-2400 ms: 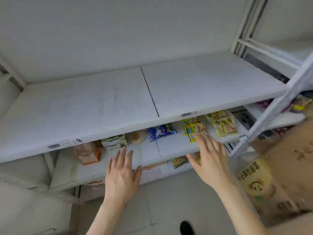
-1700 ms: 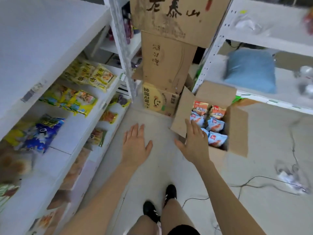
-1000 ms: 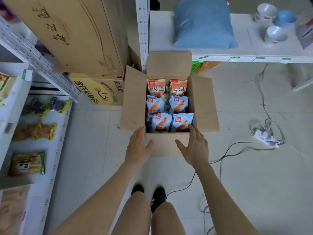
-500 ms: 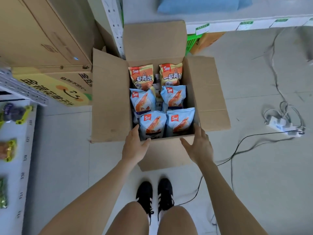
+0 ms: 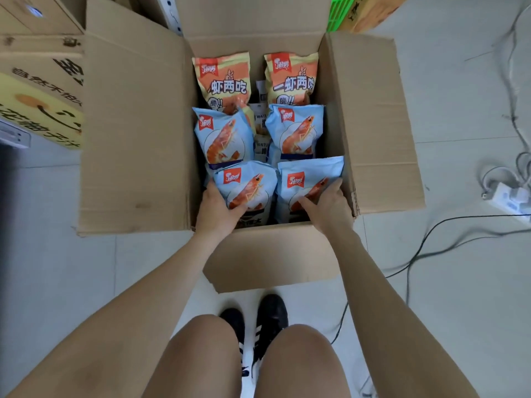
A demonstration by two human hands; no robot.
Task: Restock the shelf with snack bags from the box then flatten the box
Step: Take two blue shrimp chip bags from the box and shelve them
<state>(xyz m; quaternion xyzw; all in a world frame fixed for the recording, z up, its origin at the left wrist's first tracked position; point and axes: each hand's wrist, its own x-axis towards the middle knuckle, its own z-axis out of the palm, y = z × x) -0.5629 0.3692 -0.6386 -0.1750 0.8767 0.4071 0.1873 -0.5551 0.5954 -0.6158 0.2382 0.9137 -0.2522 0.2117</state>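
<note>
Reaching into the open box (image 5: 138, 133) on the floor, left hand (image 5: 217, 209) closed on the near-left blue bag (image 5: 248, 186), right hand (image 5: 326, 206) closed on the near-right blue bag (image 5: 309, 179); further into the box, two more blue bags (image 5: 224, 136), then two orange bags (image 5: 222, 81) by its far wall; beside the box, a power strip (image 5: 507, 196) and cables

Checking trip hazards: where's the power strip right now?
In the head view the power strip lies on the floor at the far right edge, beyond the right flap of the open box, with cables running from it.
</note>
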